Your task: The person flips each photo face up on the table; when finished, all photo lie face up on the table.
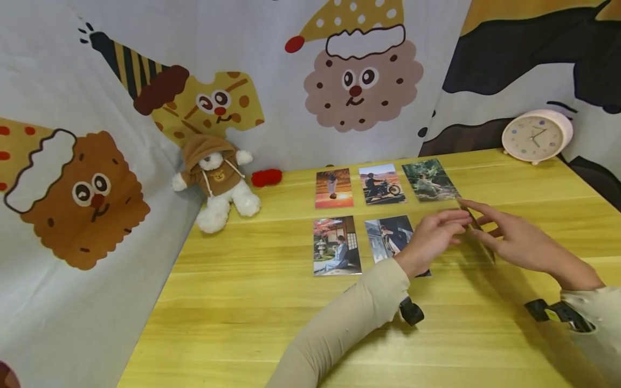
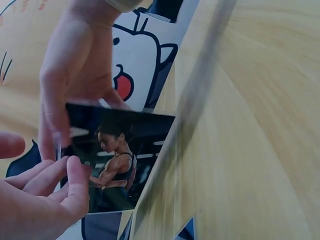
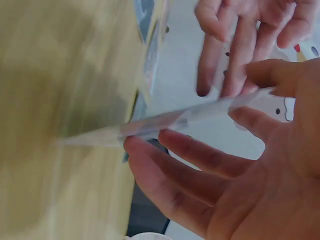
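My right hand (image 1: 526, 242) pinches a photo card (image 2: 117, 160) between thumb and fingers. The card stands on a slant, its lower edge close to the tabletop; it pictures a person in a dark sleeveless top. Seen nearly edge-on in the right wrist view is the same card (image 3: 170, 120). My left hand (image 1: 434, 237) is on the card's other side, its relaxed fingers right at the card's edge and face. Beneath the left forearm, one photo card (image 1: 388, 234) of a dark-dressed figure is partly covered. Beside it lies a photo card (image 1: 336, 248) of a seated person in a garden.
A back row holds a sunset photo (image 1: 333, 188), a motorcycle photo (image 1: 382, 184) and a green forest photo (image 1: 429, 180). A plush bear (image 1: 218, 180) sits at the table's back left beside a red object (image 1: 267, 178). A round clock (image 1: 536, 136) stands back right. Printed cloth (image 1: 281, 108) hangs behind.
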### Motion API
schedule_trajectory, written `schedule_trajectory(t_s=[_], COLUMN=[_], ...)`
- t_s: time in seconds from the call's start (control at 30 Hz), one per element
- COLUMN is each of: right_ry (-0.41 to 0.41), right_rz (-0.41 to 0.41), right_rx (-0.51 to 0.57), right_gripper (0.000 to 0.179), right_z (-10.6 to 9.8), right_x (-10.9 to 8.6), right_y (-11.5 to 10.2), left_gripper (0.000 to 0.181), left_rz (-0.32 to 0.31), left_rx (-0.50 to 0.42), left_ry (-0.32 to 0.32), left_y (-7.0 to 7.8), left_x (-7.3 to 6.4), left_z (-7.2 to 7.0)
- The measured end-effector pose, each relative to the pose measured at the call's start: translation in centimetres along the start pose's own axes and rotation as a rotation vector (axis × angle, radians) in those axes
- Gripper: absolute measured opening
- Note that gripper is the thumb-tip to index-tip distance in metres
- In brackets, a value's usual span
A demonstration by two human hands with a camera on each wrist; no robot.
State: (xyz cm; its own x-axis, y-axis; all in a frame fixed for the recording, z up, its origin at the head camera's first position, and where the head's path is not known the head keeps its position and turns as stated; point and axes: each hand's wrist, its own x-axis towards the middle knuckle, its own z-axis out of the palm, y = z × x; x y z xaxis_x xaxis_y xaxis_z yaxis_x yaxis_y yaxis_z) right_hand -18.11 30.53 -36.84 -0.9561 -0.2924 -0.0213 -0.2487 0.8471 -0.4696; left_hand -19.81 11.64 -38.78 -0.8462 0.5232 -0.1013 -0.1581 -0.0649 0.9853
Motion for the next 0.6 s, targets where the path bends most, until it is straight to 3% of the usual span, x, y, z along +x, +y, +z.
schedule_trajectory(t_s=[0.17,0.27,0.37,0.47,0.6], right_ry=[0.162,0.249,0.285,0.338,0.410], right_rz=[-0.037,0.008,0.063,0.076,0.115], right_rx=[-0.179,-0.292,-0.345,-0.325,-0.187], right_gripper=[0.058,0.054,0.054,0.053,0.045], right_z=[-1.0,-1.4,-1.6,-1.4,-1.0], right_x=[-0.2,-0.3,-0.4,-0.5,-0.5], right_y=[0.2,0.6,1.1,1.6,2.4], left_gripper=[0.034,0.034,0.035,0.035,0.037], left_rz=[-0.024,-0.054,-0.093,-0.146,-0.220], left_rx=[-0.007,0.001,0.041,0.072,0.083], left_ry=[-0.019,-0.033,-0.056,-0.080,-0.096], left_y=[-0.3,-0.6,-1.0,-1.3,-1.8], left_x=[0.1,0.2,0.2,0.2,0.3], left_z=[0.0,-0.2,-0.5,-0.8,-0.9])
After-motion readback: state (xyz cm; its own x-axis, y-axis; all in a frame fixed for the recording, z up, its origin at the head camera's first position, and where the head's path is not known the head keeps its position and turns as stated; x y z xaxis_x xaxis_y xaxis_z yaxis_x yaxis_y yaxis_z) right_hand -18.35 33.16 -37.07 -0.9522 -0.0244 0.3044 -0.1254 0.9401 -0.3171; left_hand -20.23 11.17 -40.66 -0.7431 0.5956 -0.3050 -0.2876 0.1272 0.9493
